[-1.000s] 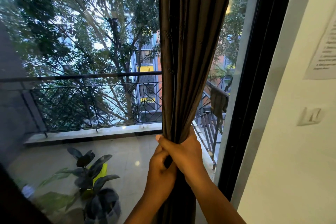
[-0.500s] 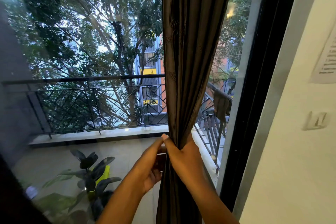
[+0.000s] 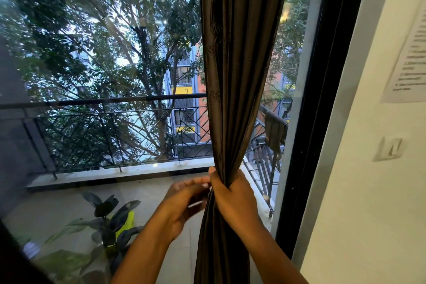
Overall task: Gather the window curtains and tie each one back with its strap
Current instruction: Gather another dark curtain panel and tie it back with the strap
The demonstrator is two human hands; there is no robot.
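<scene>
A dark brown curtain (image 3: 239, 71) hangs gathered into one narrow bunch in front of the window glass (image 3: 103, 76). My right hand (image 3: 234, 198) grips the bunch at its waist, with the thumb at the top left and the fingers wrapped round the folds. My left hand (image 3: 184, 203) hovers just left of the bunch, blurred by motion, its fingertips pointing at the fabric. Thin pale streaks show near those fingers, and I cannot make out whether they hold anything. No strap is plainly visible.
The black window frame (image 3: 322, 122) stands right of the curtain, then a white wall (image 3: 368, 214) with a switch plate (image 3: 390, 147) and a taped paper sheet (image 3: 412, 57). Outside the glass are a balcony railing (image 3: 103, 104) and a potted plant (image 3: 110, 221).
My left hand let go of the curtain bunch and drew back to the left. My right hand kept its grip on the gathered folds.
</scene>
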